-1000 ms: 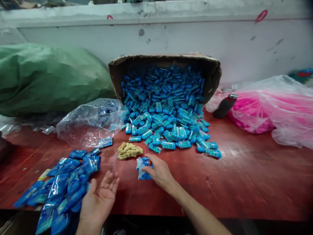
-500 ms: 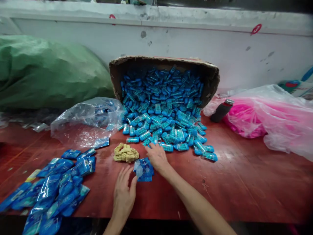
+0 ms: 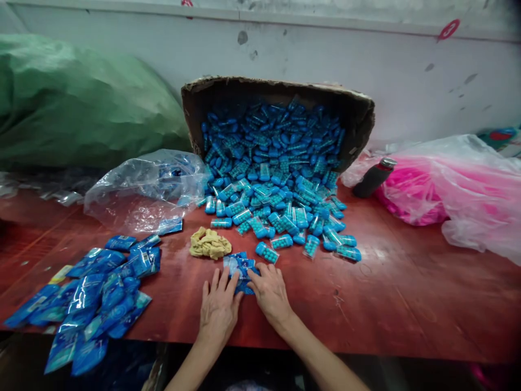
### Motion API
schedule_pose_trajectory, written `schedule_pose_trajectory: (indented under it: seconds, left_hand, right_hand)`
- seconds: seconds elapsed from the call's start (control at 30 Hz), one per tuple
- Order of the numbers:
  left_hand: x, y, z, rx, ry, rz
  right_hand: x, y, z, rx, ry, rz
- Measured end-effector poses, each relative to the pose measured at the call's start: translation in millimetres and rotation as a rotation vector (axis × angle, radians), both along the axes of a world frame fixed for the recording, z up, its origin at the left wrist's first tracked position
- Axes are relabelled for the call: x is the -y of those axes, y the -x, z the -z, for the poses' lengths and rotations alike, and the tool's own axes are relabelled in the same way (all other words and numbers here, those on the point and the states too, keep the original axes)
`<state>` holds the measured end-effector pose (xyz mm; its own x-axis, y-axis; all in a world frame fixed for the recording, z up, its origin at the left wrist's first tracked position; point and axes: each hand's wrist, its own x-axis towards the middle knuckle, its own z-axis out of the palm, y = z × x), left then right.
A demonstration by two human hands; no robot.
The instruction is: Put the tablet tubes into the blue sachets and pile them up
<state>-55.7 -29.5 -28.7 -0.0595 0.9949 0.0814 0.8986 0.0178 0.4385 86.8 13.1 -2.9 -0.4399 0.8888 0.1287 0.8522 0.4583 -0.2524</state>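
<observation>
Several flat blue packets (image 3: 240, 264) lie stacked on the red table, partly covered by my fingers. My left hand (image 3: 220, 307) rests on their left and lower side with its fingers spread. On the right side of the packets is my right hand (image 3: 271, 290), its fingers bent and touching their edge; whether it pinches one is hidden. A crumpled yellow cloth-like piece (image 3: 210, 243) sits just behind my left hand. Small blue-capped containers with teal beads (image 3: 267, 252) lie loose behind the packets, at the front of a large heap.
A cardboard box (image 3: 360, 117) on its side spills the containers. Filled blue pouches (image 3: 85, 296) pile at the left front edge, near a clear bag (image 3: 122, 190) and green sack (image 3: 89, 108). At right are a dark bottle (image 3: 374, 178) and pink-filled bag (image 3: 415, 193).
My right hand has drawn back from the heap to the packets, and several containers have come forward. My left hand has moved right onto the packets. The view has tilted down slightly.
</observation>
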Motion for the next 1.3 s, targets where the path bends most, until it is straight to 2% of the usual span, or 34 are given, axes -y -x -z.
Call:
schedule_pose_trajectory:
  seconds: [0.13, 0.23, 0.33, 0.43, 0.57, 0.73, 0.83, 0.93, 1.1, 1.3]
  left_hand:
    - [6.8, 1.8, -4.5, 0.18, -0.114, -0.06]
    - [10.6, -0.1, -14.0, 0.407, -0.178, -0.234]
    - [8.0, -4.5, -23.8, 0.676, -0.083, -0.405]
    - [0.1, -8.0, -29.0, 0.905, 0.063, -0.4]
    - [-8.9, -7.4, -29.9, 1.073, 0.216, -0.433]
    - [-9.7, -5.7, -27.4, 1.199, 0.296, -0.399]
    - [-8.8, -6.7, -25.6, 1.255, 0.32, -0.408]
    - [-8.1, -6.7, -25.6, 1.289, 0.357, -0.417]
    - [-1.8, 3.7, -26.3, 1.32, 0.451, -0.405]
    - [3.1, 20.9, -20.8, 1.156, 0.33, -0.517]
  right_hand:
    - [5.7, 4.9, 6.6, -0.09, -0.062, 0.031]
    - [11.0, 4.4, 3.8, -0.192, -0.155, 0.034]
    - [19.4, 4.9, 1.1, -0.28, -0.179, 0.063]
    - [25.9, 6.7, 1.4, -0.328, -0.164, 0.074]
    - [24.4, 4.0, 1.7, -0.441, -0.06, 0.052]
    - [10.8, -3.3, -6.0, -0.743, 0.202, 0.086]
    - [6.0, -0.6, -10.2, -0.848, 0.326, 0.099]
    - [6.2, 5.6, -10.3, -0.788, 0.305, 0.202]
    - [6.4, 11.8, -2.1, -0.574, 0.215, 0.273]
    - [-1.4, 13.8, 1.0, -0.537, 0.216, 0.273]
